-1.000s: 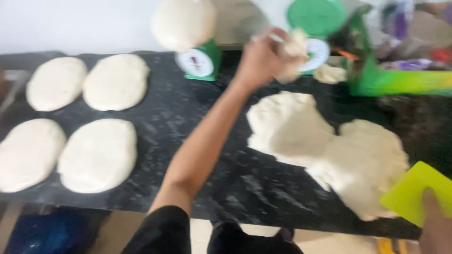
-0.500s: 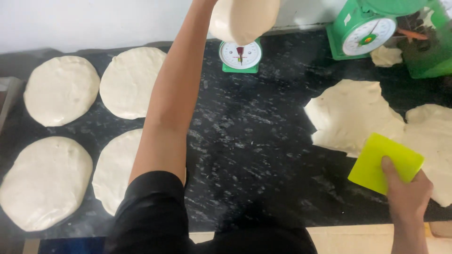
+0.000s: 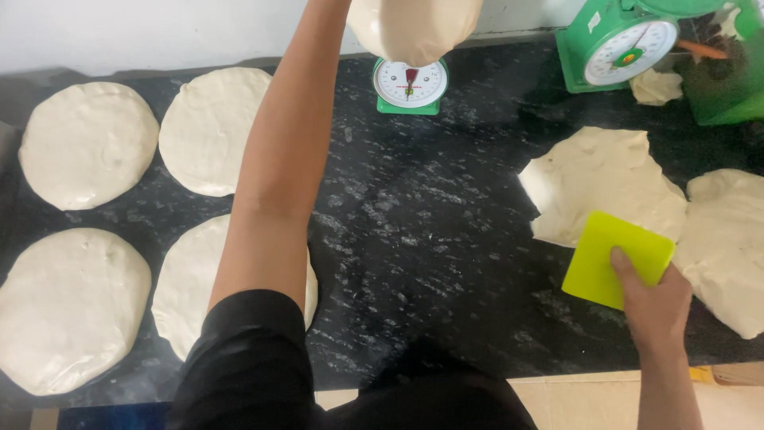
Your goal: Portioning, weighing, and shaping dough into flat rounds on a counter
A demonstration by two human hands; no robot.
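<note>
Right hand (image 3: 656, 306) on yellow scraper (image 3: 617, 259)

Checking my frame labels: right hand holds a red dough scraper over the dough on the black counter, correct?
Not quite: the head view shows the dough scraper is yellow-green, not red. The right hand does hold it over the dough on the black counter.

The left hand is running out past the top edge at twelve o'clock, so its grip is not showing. The dough lump (image 3: 414, 28) on the small green scale (image 3: 410, 86) is being cut by that edge and is covering the scale's pan. The left arm is hiding part of the flattened dough round (image 3: 179, 295) at seven o'clock. The larger green scale (image 3: 617, 52) at one o'clock is losing its top to the edge. The raw dough mass (image 3: 728, 247) at three o'clock is running off the right edge.
</note>
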